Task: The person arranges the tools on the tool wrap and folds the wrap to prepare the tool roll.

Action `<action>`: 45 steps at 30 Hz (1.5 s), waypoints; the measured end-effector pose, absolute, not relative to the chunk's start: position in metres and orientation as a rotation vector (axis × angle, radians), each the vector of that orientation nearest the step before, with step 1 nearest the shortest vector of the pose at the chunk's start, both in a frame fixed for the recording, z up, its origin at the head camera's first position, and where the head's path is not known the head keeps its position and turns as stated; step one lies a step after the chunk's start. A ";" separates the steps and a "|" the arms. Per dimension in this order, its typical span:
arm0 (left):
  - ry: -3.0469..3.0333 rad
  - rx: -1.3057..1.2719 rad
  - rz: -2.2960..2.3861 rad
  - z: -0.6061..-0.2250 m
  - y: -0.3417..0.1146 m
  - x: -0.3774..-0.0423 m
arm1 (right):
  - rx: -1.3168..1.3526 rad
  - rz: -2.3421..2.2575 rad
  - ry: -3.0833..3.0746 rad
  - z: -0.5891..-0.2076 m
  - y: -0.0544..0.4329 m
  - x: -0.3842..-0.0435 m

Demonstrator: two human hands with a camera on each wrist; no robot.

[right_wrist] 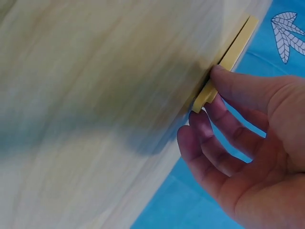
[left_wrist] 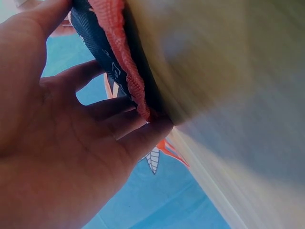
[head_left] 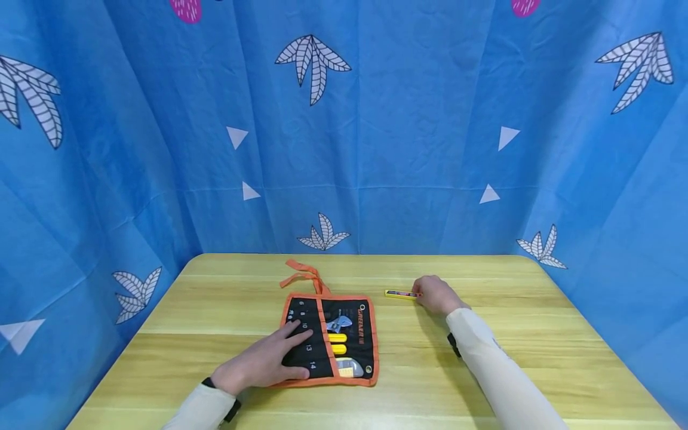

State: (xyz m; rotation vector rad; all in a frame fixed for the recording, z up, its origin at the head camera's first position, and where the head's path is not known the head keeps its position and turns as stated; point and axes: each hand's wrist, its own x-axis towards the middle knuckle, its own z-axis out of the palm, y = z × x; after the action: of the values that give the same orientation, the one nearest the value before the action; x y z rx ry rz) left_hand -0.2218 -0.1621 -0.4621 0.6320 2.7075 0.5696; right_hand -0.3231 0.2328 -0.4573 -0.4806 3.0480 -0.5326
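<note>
A black tool pouch with orange trim point(head_left: 366, 340) lies on the table, its pockets marked with numbers. From its pockets stick out the head of an adjustable wrench point(head_left: 340, 323), two yellow handles point(head_left: 337, 343) and a utility knife point(head_left: 349, 367). My left hand point(head_left: 269, 358) rests on the pouch's left part with fingers spread; in the left wrist view the fingers point(left_wrist: 143, 136) touch its orange edge. Farther back on the right, my right hand point(head_left: 438, 295) pinches one end of a slim yellow case point(head_left: 400, 294) with a dark printed label. The right wrist view shows the thumb pressing its side.
Orange tie straps point(head_left: 306, 273) trail from the pouch's back edge. The wooden table point(head_left: 510, 358) runs back to a blue patterned curtain point(head_left: 408, 149).
</note>
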 end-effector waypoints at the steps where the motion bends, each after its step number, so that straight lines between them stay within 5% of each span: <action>1: 2.706 0.629 0.572 -0.462 -0.162 -0.221 | -0.473 -0.532 3.047 -0.458 0.233 -0.323; 45: 2.713 0.636 0.566 -0.466 -0.164 -0.225 | -0.737 -0.664 3.125 -0.448 0.128 -0.300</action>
State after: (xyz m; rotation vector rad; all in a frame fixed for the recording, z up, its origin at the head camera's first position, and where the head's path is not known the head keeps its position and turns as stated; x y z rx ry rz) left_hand -0.2246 -0.1635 -0.4658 0.6364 2.7126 0.5661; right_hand -0.3003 0.1284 -0.4483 -0.7366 3.1251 -0.6641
